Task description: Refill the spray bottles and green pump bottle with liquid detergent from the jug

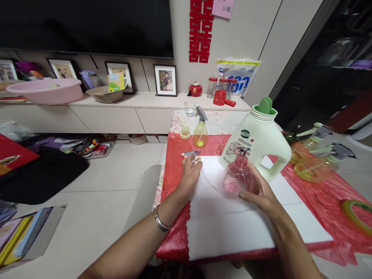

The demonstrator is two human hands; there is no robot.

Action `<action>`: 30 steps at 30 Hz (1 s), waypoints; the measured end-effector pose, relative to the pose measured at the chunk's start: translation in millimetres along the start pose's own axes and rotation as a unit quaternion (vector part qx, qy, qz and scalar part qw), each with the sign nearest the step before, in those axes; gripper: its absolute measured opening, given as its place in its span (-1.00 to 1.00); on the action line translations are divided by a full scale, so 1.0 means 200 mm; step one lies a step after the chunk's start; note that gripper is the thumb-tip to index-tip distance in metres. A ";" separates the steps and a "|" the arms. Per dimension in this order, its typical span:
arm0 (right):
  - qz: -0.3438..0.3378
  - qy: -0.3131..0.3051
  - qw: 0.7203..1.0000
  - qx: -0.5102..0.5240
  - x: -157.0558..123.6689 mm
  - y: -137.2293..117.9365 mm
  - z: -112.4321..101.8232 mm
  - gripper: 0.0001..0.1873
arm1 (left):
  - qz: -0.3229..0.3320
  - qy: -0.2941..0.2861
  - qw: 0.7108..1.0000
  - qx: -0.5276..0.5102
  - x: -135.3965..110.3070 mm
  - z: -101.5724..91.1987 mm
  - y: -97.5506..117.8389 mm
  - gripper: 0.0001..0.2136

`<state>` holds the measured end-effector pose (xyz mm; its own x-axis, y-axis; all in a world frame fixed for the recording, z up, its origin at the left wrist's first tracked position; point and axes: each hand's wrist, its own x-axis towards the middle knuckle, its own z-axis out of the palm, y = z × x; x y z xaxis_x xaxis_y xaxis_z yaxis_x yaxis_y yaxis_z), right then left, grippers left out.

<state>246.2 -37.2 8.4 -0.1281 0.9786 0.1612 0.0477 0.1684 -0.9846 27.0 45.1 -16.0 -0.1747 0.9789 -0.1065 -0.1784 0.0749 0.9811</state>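
My right hand is wrapped round a small pink see-through bottle with no top on it, held over a white cloth. Just behind the bottle stands a large white jug with an open green flip cap. My left hand rests at the cloth's far left corner, fingers pinched on a grey spray-trigger head. A silver bangle is on my left wrist. Farther back stands a yellow spray bottle with a grey trigger, and a small yellow cap lies beside it.
The table has a red cover. More yellow spray bottles lie at the right, and a tape roll at the near right. A glass stands at the table's far end. A low cabinet holds photo frames, basins and jars.
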 end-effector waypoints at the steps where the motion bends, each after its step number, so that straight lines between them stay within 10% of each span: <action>1: 0.000 0.004 1.000 -0.005 0.01 0.01 0.01 0.07 | 0.021 0.007 0.999 0.032 -0.02 0.00 0.01 -0.68; 11: -0.041 0.032 0.996 -0.066 0.04 0.12 0.10 0.05 | 0.222 -0.326 0.914 0.093 -0.17 0.10 0.05 -0.42; 22: -0.217 0.110 0.891 -0.384 0.03 0.08 0.11 -0.43 | 0.315 -0.218 0.911 0.151 -0.12 0.12 -0.05 -0.35; 26: -0.232 0.294 0.842 -0.389 -0.01 0.02 0.05 -0.70 | 0.302 -0.159 0.927 0.154 -0.10 0.11 -0.06 -0.33; 30: -0.224 0.466 0.812 -0.271 -0.01 0.03 -0.09 -0.56 | 0.278 -0.158 0.935 0.153 -0.07 0.13 -0.08 -0.33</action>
<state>263.9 -35.7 3.1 0.5406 0.4279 0.7243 0.6635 0.3124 -0.6798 58.2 34.3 -26.7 0.1459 0.8859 0.4403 0.1486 -0.4596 0.8756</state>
